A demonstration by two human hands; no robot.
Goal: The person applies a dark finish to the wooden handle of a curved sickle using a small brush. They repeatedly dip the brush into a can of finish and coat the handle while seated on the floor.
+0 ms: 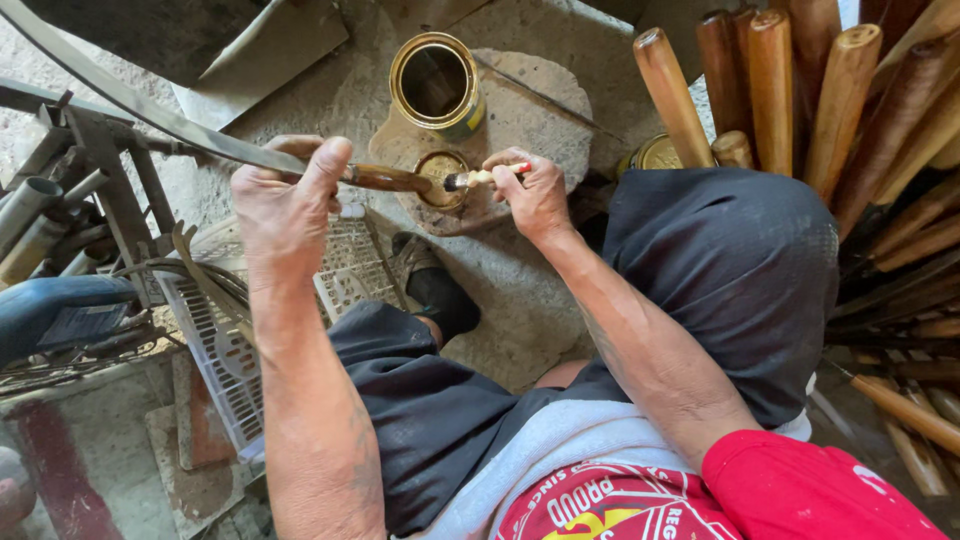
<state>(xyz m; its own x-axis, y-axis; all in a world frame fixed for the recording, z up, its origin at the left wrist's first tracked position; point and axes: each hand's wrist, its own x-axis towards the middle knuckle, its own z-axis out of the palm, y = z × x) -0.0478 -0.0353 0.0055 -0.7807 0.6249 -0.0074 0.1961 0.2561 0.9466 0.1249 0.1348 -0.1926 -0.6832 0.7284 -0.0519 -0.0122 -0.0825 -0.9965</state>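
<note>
My left hand (285, 205) is closed tight around a long curved blade (150, 115), gripping it right where the metal meets its brown wooden handle (388, 179). The blade runs up and left out of frame; the handle points right, toward my other hand. My right hand (535, 195) pinches a small paintbrush (480, 178), fingers closed on its pale shaft, bristles facing left and just beside the end of the handle, maybe touching, can't tell.

Directly under the brush tip sits a small round lid (441, 180) with brownish liquid in it, resting on a flat stone slab (540, 110). An open gold tin can (436, 82) stands on the same slab, just behind the lid. Second can (655, 155) is partly hidden behind my right knee.

A stack of finished wooden handles (790, 90) leans at the right. White plastic crate (235, 340) and metal scrap (60, 200) sit to my left, on the concrete floor. I'm seated, dark shorts, knees apart.
</note>
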